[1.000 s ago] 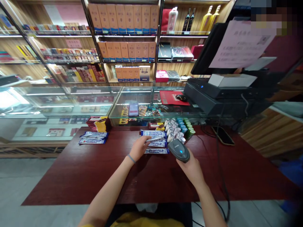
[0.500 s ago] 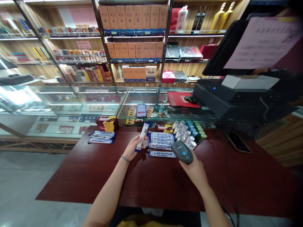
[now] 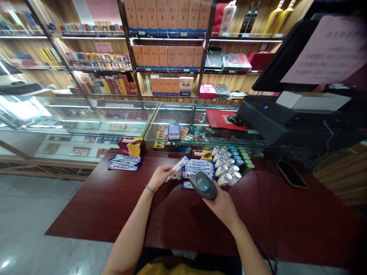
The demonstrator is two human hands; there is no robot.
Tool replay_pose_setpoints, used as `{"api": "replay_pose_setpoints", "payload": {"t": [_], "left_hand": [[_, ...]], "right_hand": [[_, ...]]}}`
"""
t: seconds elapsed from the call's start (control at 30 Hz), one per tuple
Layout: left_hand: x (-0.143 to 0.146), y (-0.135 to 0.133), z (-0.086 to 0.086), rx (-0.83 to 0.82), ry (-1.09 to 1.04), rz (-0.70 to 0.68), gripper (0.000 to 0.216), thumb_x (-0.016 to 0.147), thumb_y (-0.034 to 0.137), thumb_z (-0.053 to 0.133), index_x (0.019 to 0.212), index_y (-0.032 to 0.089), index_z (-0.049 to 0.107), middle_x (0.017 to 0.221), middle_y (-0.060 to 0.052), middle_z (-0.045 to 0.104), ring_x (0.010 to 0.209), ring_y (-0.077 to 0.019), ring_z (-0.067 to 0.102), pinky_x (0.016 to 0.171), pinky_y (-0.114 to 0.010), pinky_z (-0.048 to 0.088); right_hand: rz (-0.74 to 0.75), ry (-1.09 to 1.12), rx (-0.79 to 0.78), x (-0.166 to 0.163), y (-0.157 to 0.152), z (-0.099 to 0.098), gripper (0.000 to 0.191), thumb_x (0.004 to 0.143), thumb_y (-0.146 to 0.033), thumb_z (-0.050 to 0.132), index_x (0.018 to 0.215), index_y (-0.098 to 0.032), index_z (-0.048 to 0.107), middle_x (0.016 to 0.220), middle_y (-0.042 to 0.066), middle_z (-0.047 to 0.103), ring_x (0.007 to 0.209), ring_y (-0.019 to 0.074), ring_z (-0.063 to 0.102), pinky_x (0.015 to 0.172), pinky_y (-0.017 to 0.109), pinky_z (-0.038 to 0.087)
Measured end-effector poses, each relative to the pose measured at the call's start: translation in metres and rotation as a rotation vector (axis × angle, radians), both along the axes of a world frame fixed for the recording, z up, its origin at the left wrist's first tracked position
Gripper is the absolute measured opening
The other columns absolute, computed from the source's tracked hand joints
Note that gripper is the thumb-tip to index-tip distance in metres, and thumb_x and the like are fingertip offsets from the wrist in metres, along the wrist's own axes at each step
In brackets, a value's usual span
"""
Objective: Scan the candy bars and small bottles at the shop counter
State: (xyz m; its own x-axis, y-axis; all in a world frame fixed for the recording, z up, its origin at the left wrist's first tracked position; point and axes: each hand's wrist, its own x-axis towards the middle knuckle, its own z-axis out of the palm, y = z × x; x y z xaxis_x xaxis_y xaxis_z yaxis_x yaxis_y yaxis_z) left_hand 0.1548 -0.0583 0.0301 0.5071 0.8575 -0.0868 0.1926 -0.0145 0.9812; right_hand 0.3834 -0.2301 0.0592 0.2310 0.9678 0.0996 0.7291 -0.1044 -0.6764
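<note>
My left hand (image 3: 161, 177) is closed on a long blue-and-white snack packet (image 3: 178, 167), which it holds tilted above the counter (image 3: 120, 206). In my right hand (image 3: 223, 202) is a dark grey barcode scanner (image 3: 203, 186), its blue light showing and its head toward the packet. Under and beyond the scanner lies a stack of similar blue-and-white packets (image 3: 199, 166). A single packet (image 3: 187, 185) lies in front of them, partly hidden by the scanner. More of these packets (image 3: 124, 163) lie at the left.
Yellow and dark red boxes (image 3: 134, 147) are piled at the back left. Several cans (image 3: 229, 164) stand right of the packets. A phone (image 3: 174, 131) rests on the glass case, a dark phone (image 3: 291, 173) at right. A monitor (image 3: 286, 53) rises at the right.
My left hand has tilted the packet to the right and lowered it a little. My right hand has brought the scanner left, closer to the packet. The view has shifted slightly.
</note>
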Motion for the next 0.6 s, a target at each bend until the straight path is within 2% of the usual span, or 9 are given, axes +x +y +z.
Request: {"api": "replay_pose_setpoints", "payload": {"t": [0.1,0.17,0.3,0.37,0.43,0.5,0.6], "left_hand": [[-0.0009,0.0006,0.0025,0.053,0.092,-0.011,0.036,0.082,0.046,0.060,0.082,0.013,0.075,0.066,-0.001,0.065,0.059,-0.0120,0.052,0.054,-0.022,0.034],[-0.0007,0.0002,0.0036,0.045,0.092,-0.004,0.035,0.082,0.045,0.061,0.080,0.013,0.073,0.065,-0.001,0.064,0.058,-0.0117,0.053,0.053,-0.021,0.033],[0.0018,-0.0028,0.0036,-0.102,-0.061,-0.003,0.038,0.079,0.046,0.069,0.098,0.013,0.070,0.079,-0.004,0.069,0.065,-0.0138,0.061,0.057,-0.022,0.043],[0.0033,-0.0048,0.0032,-0.231,-0.162,0.006,0.045,0.077,0.047,0.072,0.108,0.015,0.063,0.094,-0.007,0.071,0.071,-0.0160,0.066,0.060,-0.025,0.049],[0.0048,-0.0065,0.0030,-0.324,-0.215,0.014,0.046,0.078,0.047,0.072,0.109,0.017,0.057,0.102,-0.010,0.071,0.071,-0.0159,0.068,0.058,-0.025,0.050],[0.0062,-0.0073,0.0033,-0.351,-0.224,0.017,0.042,0.080,0.046,0.069,0.107,0.018,0.053,0.100,-0.010,0.071,0.066,-0.0129,0.065,0.053,-0.021,0.047],[0.0072,-0.0068,0.0059,-0.302,-0.226,0.040,0.038,0.085,0.045,0.063,0.108,0.018,0.050,0.093,-0.007,0.071,0.061,-0.0098,0.059,0.050,-0.018,0.040]], "right_hand": [[0.008,-0.020,0.025,-0.0029,0.0014,0.0005,0.034,0.078,-0.035,0.061,0.111,-0.025,0.055,0.090,0.006,0.076,0.092,0.0320,0.073,0.070,0.033,0.051],[-0.003,0.001,0.026,-0.0033,0.0011,0.0018,0.031,0.078,-0.035,0.060,0.108,-0.026,0.055,0.089,0.006,0.076,0.091,0.0317,0.074,0.069,0.032,0.051],[-0.021,0.061,0.017,-0.0028,-0.0006,0.0038,0.035,0.078,-0.035,0.060,0.112,-0.026,0.053,0.089,0.004,0.076,0.092,0.0313,0.074,0.068,0.032,0.051],[-0.019,0.074,0.033,-0.0027,-0.0012,0.0035,0.037,0.078,-0.034,0.060,0.114,-0.026,0.053,0.089,0.004,0.076,0.092,0.0305,0.074,0.068,0.031,0.051],[-0.021,0.075,0.047,-0.0028,-0.0014,0.0026,0.037,0.079,-0.034,0.060,0.114,-0.026,0.053,0.089,0.004,0.076,0.090,0.0297,0.074,0.068,0.030,0.051],[-0.021,0.071,0.054,-0.0032,-0.0015,0.0018,0.035,0.079,-0.035,0.060,0.112,-0.026,0.054,0.089,0.004,0.076,0.088,0.0293,0.074,0.068,0.030,0.051],[-0.021,0.068,0.064,-0.0040,-0.0014,0.0014,0.033,0.079,-0.038,0.060,0.109,-0.026,0.054,0.087,0.004,0.076,0.088,0.0291,0.074,0.069,0.030,0.051]]}}
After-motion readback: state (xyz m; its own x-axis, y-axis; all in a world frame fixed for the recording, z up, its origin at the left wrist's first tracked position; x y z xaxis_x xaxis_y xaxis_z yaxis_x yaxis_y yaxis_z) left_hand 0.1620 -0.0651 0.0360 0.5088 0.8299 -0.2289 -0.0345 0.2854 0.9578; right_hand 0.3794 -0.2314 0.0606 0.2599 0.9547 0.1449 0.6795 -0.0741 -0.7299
